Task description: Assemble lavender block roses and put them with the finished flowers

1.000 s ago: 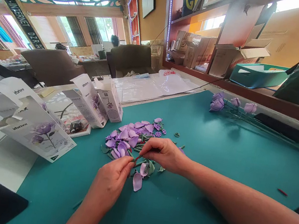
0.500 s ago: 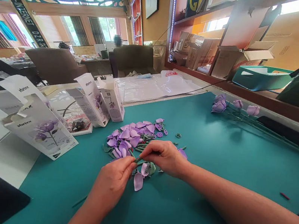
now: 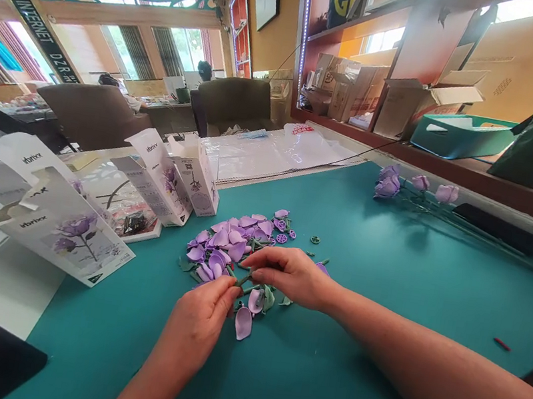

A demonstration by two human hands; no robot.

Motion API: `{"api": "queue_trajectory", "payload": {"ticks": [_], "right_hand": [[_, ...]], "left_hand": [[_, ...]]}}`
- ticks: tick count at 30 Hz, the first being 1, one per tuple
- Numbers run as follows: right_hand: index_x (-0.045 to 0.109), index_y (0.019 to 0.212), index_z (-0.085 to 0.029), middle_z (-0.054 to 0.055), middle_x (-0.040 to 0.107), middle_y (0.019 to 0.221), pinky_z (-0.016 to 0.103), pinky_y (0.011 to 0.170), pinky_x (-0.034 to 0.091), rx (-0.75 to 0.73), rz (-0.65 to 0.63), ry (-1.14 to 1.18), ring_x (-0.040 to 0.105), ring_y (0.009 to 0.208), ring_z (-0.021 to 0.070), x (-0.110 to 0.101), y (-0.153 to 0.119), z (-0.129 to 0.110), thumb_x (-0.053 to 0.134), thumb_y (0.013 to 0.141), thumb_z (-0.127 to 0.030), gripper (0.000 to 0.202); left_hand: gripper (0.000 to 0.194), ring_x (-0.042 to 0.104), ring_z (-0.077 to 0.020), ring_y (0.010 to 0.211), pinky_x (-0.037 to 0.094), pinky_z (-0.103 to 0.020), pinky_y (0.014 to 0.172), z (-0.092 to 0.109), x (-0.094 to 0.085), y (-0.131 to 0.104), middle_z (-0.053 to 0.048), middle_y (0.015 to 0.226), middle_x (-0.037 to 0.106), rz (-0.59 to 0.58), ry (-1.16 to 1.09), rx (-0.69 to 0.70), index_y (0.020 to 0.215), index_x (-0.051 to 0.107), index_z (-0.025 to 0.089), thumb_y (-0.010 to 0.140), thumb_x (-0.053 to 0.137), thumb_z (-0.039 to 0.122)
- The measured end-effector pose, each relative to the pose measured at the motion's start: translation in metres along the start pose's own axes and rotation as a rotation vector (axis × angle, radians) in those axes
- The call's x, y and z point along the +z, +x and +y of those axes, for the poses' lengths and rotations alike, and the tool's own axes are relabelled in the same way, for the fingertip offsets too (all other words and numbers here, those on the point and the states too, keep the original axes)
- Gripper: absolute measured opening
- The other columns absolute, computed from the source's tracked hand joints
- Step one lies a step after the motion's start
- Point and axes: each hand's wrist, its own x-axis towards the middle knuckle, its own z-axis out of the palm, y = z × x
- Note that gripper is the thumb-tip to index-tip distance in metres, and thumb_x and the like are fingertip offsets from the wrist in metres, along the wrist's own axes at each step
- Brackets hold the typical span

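Between my two hands is a thin green stem piece (image 3: pixel 244 280) of a toy flower. My left hand (image 3: pixel 205 311) pinches its near end with thumb and forefinger. My right hand (image 3: pixel 287 276) closes its fingertips on the other end, partly covering it. Just behind my hands lies a pile of purple plastic petals (image 3: pixel 224 240) mixed with green stem parts. Below my fingers rest a pale lilac petal (image 3: pixel 243 323) and another petal (image 3: pixel 255 302) beside a green leaf piece (image 3: pixel 269 300).
Opened white flower boxes (image 3: pixel 65 221) stand at the left. Finished purple roses (image 3: pixel 388 182) lie at the back right near a black case (image 3: pixel 500 230). A small green ring (image 3: pixel 315 240) and a dark red stick (image 3: pixel 502 344) lie on the green mat (image 3: pixel 342 387).
My right hand's fingers have shifted on the stem and opened slightly, showing more of it. My left hand keeps its pinch. The whole view has moved a little.
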Motion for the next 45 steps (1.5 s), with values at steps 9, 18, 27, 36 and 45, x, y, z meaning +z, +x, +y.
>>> {"api": "queue_trajectory", "payload": {"ticks": [9,18,27,36,45], "right_hand": [[0.065,0.076,-0.016,-0.001,0.062,0.069,0.022,0.058,0.042,0.015,0.023,-0.11,0.053,0.063,0.0105,-0.001,-0.001,0.001,0.062,0.076,-0.021,0.006],[0.065,0.069,-0.016,-0.003,0.061,0.063,0.018,0.051,0.035,-0.012,0.08,-0.296,0.05,0.057,0.0077,0.003,-0.001,0.0,0.064,0.076,-0.015,0.007],[0.068,0.085,-0.016,0.001,0.066,0.078,0.021,0.062,0.04,-0.053,-0.047,-0.471,0.056,0.069,0.0108,-0.008,-0.001,-0.004,0.051,0.088,-0.02,0.018],[0.073,0.092,-0.022,0.005,0.064,0.087,0.026,0.073,0.039,-0.082,-0.357,-0.885,0.055,0.085,0.0166,-0.021,-0.001,0.004,0.051,0.085,-0.012,0.024],[0.071,0.089,-0.019,0.005,0.063,0.084,0.026,0.07,0.037,-0.037,-0.314,-1.052,0.054,0.081,0.0164,-0.03,0.001,0.01,0.049,0.08,-0.003,0.029]], "left_hand": [[0.033,0.058,-0.0184,0.068,0.037,-0.027,0.059,0.0,0.002,0.0,0.0,0.072,0.064,0.014,0.1,0.022,0.08,0.059,0.025,0.091,0.032,0.041],[0.034,0.058,-0.0173,0.067,0.037,-0.026,0.058,-0.005,0.006,-0.002,0.0,0.073,0.065,0.07,0.156,0.076,0.082,0.06,0.025,0.092,0.03,0.039],[0.03,0.062,-0.0196,0.079,0.041,-0.029,0.066,-0.01,0.004,0.002,-0.001,0.087,0.068,0.045,0.062,-0.003,0.094,0.061,0.025,0.09,0.033,0.037],[0.033,0.06,-0.02,0.073,0.04,-0.03,0.063,-0.009,-0.001,0.004,-0.001,0.081,0.068,0.034,0.073,-0.077,0.092,0.06,0.025,0.088,0.032,0.041],[0.034,0.062,-0.0201,0.073,0.043,-0.03,0.063,-0.01,-0.004,0.003,-0.002,0.081,0.069,0.067,0.059,-0.048,0.093,0.062,0.025,0.088,0.034,0.043]]}}
